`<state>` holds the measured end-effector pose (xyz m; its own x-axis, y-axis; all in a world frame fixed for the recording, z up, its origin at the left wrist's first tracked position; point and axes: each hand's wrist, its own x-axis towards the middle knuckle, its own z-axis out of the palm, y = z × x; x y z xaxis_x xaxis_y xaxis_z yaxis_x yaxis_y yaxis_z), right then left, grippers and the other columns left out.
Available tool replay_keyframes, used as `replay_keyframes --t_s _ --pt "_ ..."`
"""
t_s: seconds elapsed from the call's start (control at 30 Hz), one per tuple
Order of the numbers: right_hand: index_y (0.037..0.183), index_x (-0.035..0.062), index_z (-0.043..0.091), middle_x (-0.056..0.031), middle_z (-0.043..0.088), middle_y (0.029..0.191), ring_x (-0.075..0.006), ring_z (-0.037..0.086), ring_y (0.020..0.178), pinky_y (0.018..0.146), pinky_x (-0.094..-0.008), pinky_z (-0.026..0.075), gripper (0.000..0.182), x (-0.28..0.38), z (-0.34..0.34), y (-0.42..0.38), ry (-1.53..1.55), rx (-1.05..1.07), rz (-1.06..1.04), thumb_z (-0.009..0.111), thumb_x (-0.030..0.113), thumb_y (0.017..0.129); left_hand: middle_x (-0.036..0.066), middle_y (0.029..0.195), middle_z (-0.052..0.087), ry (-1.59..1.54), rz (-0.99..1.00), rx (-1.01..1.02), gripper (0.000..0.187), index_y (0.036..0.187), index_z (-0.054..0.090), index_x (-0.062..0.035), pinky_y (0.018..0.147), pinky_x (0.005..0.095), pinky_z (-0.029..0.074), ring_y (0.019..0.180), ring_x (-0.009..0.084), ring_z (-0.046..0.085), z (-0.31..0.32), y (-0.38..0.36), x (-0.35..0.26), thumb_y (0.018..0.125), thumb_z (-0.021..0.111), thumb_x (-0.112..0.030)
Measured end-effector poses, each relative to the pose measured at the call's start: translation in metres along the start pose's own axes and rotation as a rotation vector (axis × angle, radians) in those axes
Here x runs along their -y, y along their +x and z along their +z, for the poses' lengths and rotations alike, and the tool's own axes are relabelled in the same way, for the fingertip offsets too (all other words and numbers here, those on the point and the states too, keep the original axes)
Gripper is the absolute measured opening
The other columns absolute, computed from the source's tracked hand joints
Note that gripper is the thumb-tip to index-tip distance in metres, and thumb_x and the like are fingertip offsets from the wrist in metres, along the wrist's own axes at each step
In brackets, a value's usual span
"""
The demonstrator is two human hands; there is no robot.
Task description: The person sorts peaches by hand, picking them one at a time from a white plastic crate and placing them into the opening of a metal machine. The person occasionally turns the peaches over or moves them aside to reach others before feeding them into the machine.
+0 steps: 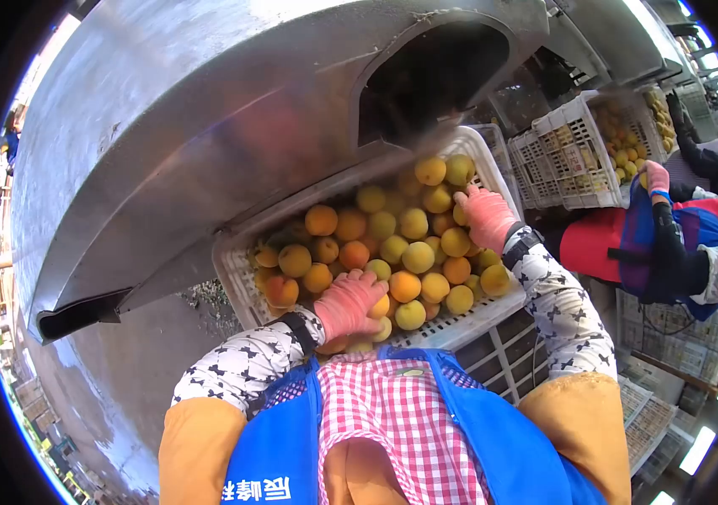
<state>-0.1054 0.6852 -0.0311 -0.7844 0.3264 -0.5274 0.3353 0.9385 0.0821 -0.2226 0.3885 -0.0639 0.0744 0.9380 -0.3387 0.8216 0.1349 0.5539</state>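
Observation:
Yellow-orange peaches fill a white plastic crate in front of me. My left hand, in a pink glove, lies over the near-left fruit, its fingers and thumb curled about a peach. At the far right end of the crate, my right hand, also gloved in pink, has its fingers bent against another peach. Part of that fruit is hidden under the glove. Both hands stay low, among the peaches.
A large curved metal machine with a dark opening rises over the crate's far side. To the right, a co-worker bends beside other white crates of fruit. Slatted crate sides show below my right arm.

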Motion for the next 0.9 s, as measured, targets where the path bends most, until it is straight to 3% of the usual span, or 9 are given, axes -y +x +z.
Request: replay_keyframes --t_s 0.03,0.13,0.2,0.3,0.47,0.57,0.7,0.77,0.9 --pt "0.135 0.0054 0.054 -0.0187 0.056 0.125 -0.0367 0.060 0.111 0.095 -0.0422 0.051 0.063 -0.003 -0.001 -0.006 0.000 -0.001 0.011 0.070 0.008 0.074 0.017 0.115 0.057 -0.020 -0.034 -0.016 0.067 0.119 0.057 -0.0050 0.093 0.0455 0.044 0.110 0.0347 0.054 0.008 -0.005 0.003 0.073 0.074 -0.051" --pt "0.118 -0.0003 0.063 -0.0189 0.058 0.114 -0.0345 0.060 0.105 0.093 -0.0372 0.050 0.052 -0.007 -0.009 -0.023 0.726 -0.336 0.009 0.077 0.018 0.072 0.017 0.114 0.058 -0.038 -0.052 -0.020 0.066 0.116 0.059 -0.0056 0.093 0.0462 0.045 0.110 0.0348 0.054 0.010 0.003 0.005 0.071 0.075 -0.050" --pt "0.120 -0.0007 0.063 -0.0174 0.061 0.111 -0.0306 0.061 0.103 0.095 -0.0363 0.048 0.054 0.001 -0.019 -0.031 0.979 -0.483 -0.091 0.076 0.023 0.073 0.017 0.117 0.059 -0.085 -0.081 -0.014 0.068 0.120 0.060 -0.0059 0.093 0.0461 0.046 0.110 0.0354 0.054 0.002 0.007 0.001 0.069 0.077 -0.048" --pt "0.135 -0.0092 0.050 -0.0158 0.059 0.128 -0.0223 0.059 0.115 0.101 -0.0320 0.046 0.063 0.045 -0.049 -0.047 1.635 -0.304 -0.197 0.068 0.018 0.081 0.016 0.110 0.068 -0.113 -0.098 0.046 0.068 0.118 0.067 -0.0044 0.089 0.0449 0.051 0.108 0.0339 0.063 -0.006 0.022 -0.001 0.065 0.081 -0.045" --pt "0.133 -0.0062 0.053 -0.0150 0.062 0.125 -0.0234 0.060 0.116 0.103 -0.0361 0.045 0.068 0.088 -0.013 -0.057 1.775 -0.199 -0.160 0.065 0.043 0.088 0.012 0.112 0.072 -0.174 -0.221 0.486 0.068 0.114 0.071 -0.0055 0.085 0.0406 0.053 0.103 0.0293 0.068 -0.030 0.055 0.005 0.067 0.080 -0.054" --pt "0.139 -0.0043 0.049 -0.0145 0.061 0.128 -0.0222 0.059 0.118 0.099 -0.0334 0.046 0.064 0.109 -0.014 -0.069 1.819 -0.113 -0.156 0.059 0.040 0.093 0.012 0.110 0.072 -0.197 -0.221 0.514 0.068 0.109 0.072 -0.0044 0.083 0.0377 0.054 0.100 0.0262 0.069 -0.041 0.051 0.000 0.065 0.079 -0.056" --pt "0.140 -0.0053 0.047 -0.0171 0.058 0.132 -0.0220 0.058 0.120 0.103 -0.0345 0.045 0.060 0.104 -0.042 -0.066 1.874 -0.333 -0.201 0.055 0.035 0.096 0.017 0.109 0.066 -0.192 -0.180 0.110 0.066 0.112 0.064 -0.0018 0.088 0.0423 0.052 0.105 0.0353 0.064 -0.023 0.016 0.004 0.066 0.079 -0.048" --pt "0.140 -0.0058 0.048 -0.0152 0.061 0.128 -0.0209 0.058 0.118 0.105 -0.0330 0.043 0.069 0.106 -0.060 -0.057 1.984 -0.583 -0.272 0.067 0.038 0.090 0.016 0.114 0.063 -0.116 -0.123 0.027 0.067 0.116 0.062 -0.0031 0.092 0.0431 0.049 0.112 0.0343 0.059 -0.016 -0.003 0.002 0.070 0.077 -0.048" --pt "0.138 -0.0072 0.048 -0.0134 0.060 0.128 -0.0208 0.058 0.117 0.105 -0.0338 0.044 0.064 0.094 -0.075 -0.027 1.766 -0.940 -0.374 0.075 0.023 0.088 0.014 0.112 0.060 -0.109 -0.078 -0.104 0.070 0.123 0.060 -0.0052 0.095 0.0435 0.046 0.113 0.0319 0.054 0.014 -0.031 0.004 0.074 0.073 -0.052"
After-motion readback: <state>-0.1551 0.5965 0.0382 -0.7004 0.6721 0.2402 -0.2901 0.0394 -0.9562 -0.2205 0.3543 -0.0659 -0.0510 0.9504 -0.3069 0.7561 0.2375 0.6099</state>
